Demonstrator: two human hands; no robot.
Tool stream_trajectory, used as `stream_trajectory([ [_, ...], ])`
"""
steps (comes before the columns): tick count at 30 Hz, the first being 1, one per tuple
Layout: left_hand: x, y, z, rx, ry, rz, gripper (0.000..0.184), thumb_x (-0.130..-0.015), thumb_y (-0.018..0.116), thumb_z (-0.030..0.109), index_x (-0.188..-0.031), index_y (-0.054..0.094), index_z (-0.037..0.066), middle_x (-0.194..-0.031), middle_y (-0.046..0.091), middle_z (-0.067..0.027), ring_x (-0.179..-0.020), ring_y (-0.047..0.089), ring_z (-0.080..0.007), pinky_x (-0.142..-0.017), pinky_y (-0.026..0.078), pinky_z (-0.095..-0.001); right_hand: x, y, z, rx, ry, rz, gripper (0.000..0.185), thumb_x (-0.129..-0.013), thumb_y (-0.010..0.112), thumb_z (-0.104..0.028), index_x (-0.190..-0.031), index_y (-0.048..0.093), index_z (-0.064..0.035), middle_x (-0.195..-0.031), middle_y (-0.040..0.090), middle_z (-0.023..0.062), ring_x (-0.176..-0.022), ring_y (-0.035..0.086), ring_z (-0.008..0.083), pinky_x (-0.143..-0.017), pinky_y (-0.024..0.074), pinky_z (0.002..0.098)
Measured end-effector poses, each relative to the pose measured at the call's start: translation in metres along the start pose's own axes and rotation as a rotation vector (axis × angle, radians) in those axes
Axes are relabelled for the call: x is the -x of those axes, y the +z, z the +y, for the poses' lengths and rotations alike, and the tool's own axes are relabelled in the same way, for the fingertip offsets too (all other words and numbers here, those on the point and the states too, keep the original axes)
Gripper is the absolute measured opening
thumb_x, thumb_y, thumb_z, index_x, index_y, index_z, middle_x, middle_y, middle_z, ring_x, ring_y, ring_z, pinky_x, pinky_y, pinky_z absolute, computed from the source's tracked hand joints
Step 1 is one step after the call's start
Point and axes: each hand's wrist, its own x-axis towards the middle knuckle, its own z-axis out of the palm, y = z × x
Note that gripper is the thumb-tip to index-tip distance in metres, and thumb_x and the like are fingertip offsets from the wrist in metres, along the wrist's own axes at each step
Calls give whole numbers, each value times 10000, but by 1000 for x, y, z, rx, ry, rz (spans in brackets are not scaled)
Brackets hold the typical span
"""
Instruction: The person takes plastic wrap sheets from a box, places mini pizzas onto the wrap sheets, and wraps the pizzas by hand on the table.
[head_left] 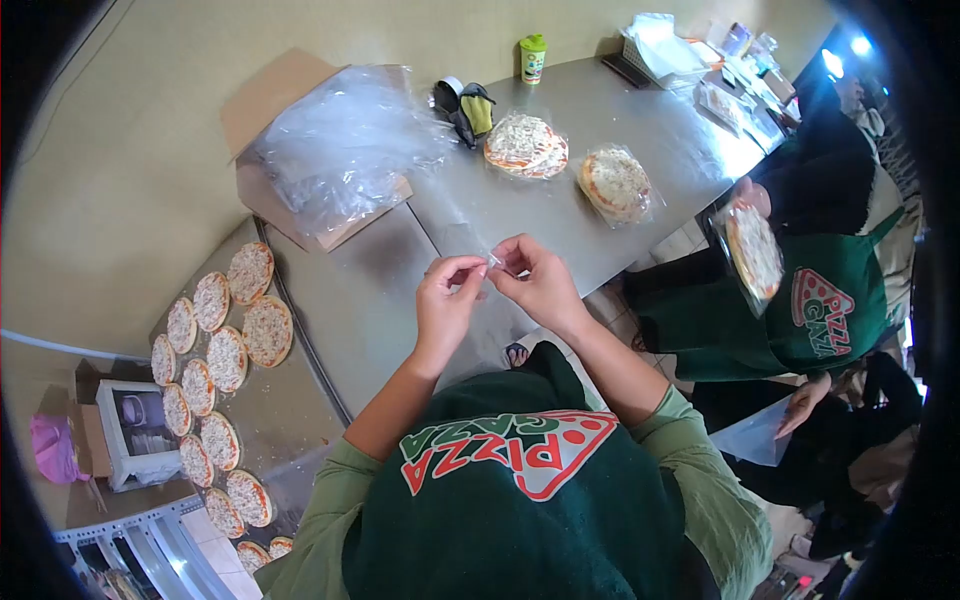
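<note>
Above the metal table, my left hand [450,295] and my right hand [537,282] meet, their fingertips pinched together. Between them is a bit of clear plastic bag [494,259], with a faint transparent sheet of it seeming to spread over the table beyond. Most of its outline is too see-through to make out. Past my hands, several wrapped pizzas lie on the table, among them a bagged pizza [614,184] and a wrapped pizza stack [525,146]. To the left of my hands stands a cardboard box [370,215] heaped with clear plastic bags [335,140].
Several uncovered pizzas [268,330] cover the left table. At right, a co-worker in a green apron [770,310] holds a wrapped pizza [753,250]; another person's hand holds a clear bag [755,435]. A green cup [533,60] and a paper-filled basket [665,60] stand at the back.
</note>
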Motion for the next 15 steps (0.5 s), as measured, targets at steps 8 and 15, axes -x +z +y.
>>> stream_trajectory([
  [8,3,-38,0,836,-488,-72,146,-900,512,249,-894,559,111,-767,553,-9,-734,556,-150,-722,477,-316,-14,-29,62,351,-115,88,95,-727,576,-26,-822,580,-21,-776,581,101,-683,614,210,-633,490,329],
  [15,-2,-1,-13,84,-52,424,298,-955,388,313,-721,415,130,-604,333,51,-525,332,-53,-485,313,-199,-21,23,10,-981,571,-16,135,-799,412,-96,-883,508,-51,-683,522,39,-543,512,169,-528,450,278],
])
